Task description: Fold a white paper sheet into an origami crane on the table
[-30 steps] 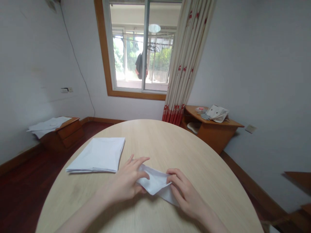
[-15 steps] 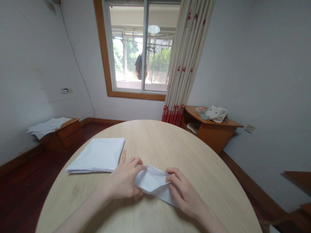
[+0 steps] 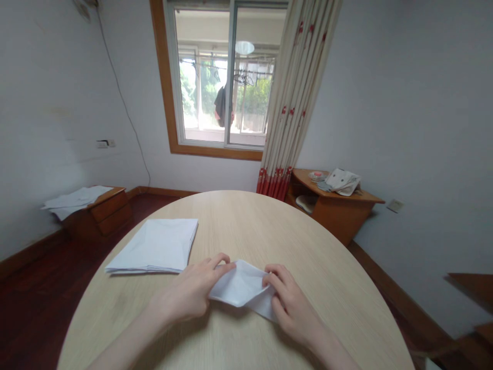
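Note:
A partly folded sheet of white paper (image 3: 241, 285) is held just above the near middle of the round table (image 3: 246, 221), its folds spread apart into a pocket. My left hand (image 3: 196, 285) grips its left side, thumb and forefinger closed at the upper left edge. On the right, my right hand (image 3: 287, 298) is closed on the paper, its fingertips pressed at the right corner of the opening. Part of the paper's right end is hidden behind those fingers. Beyond my left hand lies a flat stack of white paper (image 3: 156, 245), squared up on the table.
A low wooden drawer cabinet (image 3: 111, 210) with papers on top stands at the left wall. By the curtain (image 3: 296, 103), a wooden corner desk (image 3: 331, 216) carries a pale cloth bag (image 3: 342, 182). A window (image 3: 223, 77) is straight ahead.
The folded paper's pocket has been spread wider and flatter. My left hand has turned, its raised forefinger coming down toward the paper's edge. My right hand has barely shifted.

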`<state>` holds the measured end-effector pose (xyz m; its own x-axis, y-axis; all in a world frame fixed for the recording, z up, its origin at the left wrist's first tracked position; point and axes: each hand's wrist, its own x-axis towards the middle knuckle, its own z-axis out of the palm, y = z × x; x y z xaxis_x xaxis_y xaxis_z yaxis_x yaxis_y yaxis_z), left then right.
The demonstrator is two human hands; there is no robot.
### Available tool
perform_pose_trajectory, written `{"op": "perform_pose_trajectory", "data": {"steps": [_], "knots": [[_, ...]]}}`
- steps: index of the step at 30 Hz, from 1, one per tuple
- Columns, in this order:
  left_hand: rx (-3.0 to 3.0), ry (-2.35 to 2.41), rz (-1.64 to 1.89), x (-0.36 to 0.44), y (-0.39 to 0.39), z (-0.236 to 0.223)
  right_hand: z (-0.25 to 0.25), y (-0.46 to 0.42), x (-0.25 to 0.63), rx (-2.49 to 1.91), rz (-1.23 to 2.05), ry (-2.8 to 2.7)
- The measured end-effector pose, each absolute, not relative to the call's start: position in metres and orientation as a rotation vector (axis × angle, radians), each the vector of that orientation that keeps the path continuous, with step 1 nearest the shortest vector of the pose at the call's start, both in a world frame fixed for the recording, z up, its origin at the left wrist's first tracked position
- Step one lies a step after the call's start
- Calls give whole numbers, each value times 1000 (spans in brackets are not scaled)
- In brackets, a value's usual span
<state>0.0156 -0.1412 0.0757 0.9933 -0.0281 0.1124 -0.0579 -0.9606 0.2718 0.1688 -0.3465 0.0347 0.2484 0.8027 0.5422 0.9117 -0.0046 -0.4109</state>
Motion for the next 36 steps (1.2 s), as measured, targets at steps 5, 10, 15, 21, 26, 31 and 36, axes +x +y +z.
{"op": "perform_pose_trajectory", "data": {"steps": [5, 10, 15, 21, 26, 31, 36], "knots": [[2752, -126, 164, 12, -139, 77, 33, -346, 169, -1809, -169, -1559], [2644, -115, 145, 11, -139, 80, 33, -345, 169, -1766, -155, -1544], [2566, -80, 204, 12, -135, 76, 28, -346, 172, -1730, -203, -1496], [2317, 52, 372, 17, -132, 61, 12, -345, 177, -1676, -207, -1209], [1962, 167, 483, 27, -134, 46, 3, -343, 180, -1577, -41, -947], [1644, 298, 625, 34, -143, 34, 12, -337, 178, -1531, 130, -831], [1523, 362, 693, 34, -150, 27, 28, -326, 174, -1555, 139, -909]]}}
